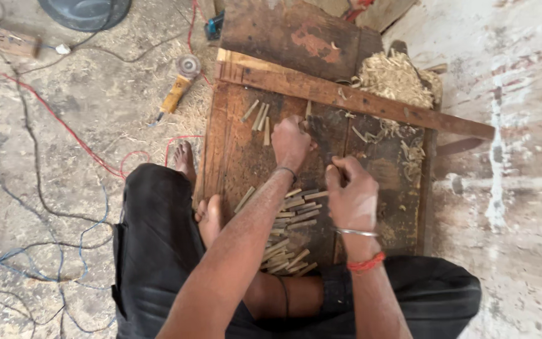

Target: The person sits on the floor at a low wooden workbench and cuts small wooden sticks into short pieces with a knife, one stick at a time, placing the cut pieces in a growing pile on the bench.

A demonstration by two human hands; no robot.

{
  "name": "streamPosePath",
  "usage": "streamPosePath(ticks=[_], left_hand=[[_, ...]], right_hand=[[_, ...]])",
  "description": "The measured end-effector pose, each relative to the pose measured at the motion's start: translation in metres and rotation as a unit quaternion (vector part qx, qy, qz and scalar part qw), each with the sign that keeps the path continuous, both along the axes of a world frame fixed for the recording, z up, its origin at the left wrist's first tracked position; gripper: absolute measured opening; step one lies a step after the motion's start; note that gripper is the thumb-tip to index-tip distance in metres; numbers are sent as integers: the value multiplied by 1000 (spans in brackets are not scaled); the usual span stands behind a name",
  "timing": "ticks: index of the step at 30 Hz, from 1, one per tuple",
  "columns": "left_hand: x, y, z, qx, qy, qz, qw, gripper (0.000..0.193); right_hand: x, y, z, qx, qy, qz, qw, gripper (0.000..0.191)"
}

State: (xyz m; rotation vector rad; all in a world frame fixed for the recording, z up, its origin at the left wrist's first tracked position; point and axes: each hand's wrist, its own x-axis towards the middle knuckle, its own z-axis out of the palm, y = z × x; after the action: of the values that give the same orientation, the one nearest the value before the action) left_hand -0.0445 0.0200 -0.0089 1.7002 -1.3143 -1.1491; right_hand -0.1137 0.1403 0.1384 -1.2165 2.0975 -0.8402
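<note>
Nearest the camera, the person sits on the floor in dark trousers, knees apart, one bare foot (209, 216) resting on the near left edge of a dark wooden board (233, 157); a second foot (185, 158) lies on the ground just beside that edge. Between the knees a heap of short wooden pegs (290, 232) covers the near part of the board, lying loosely in several directions.

Right hand (351, 194), with a metal bangle and a red thread at the wrist, hovers over the board just right of the heap; its fingers are curled inward and pressed together, pinching something slim that cannot be made out. Left hand (291, 143), with a dark band at the wrist, reaches further across; its fingers are closed in a fist around a thin peg (308, 112) that stands up from the top of the hand.

Beyond the left hand, a small group of pegs (258, 117) lies apart from the heap; a long wooden batten (359, 99) crosses the board at an angle; pale wood shavings (396, 78) are piled at its far right end.

Farther left, on the dusty floor, an orange-handled angle grinder (177, 88) lies among red and blue cables (64, 125).
</note>
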Motion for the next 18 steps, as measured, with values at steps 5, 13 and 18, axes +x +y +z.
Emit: streamPosePath(ticks=[5, 13, 18], left_hand=[[-3, -6, -18, -70, -82, 50, 993, 24], [-7, -8, -25, -55, -64, 39, 996, 14], [-1, -3, -10, -28, 30, 12, 999, 14]], right_hand=[[-2, -2, -16, -84, 95, 41, 991, 19], [-4, -1, -29, -80, 85, 24, 993, 19], [0, -22, -32, -120, 158, 26, 980, 17]])
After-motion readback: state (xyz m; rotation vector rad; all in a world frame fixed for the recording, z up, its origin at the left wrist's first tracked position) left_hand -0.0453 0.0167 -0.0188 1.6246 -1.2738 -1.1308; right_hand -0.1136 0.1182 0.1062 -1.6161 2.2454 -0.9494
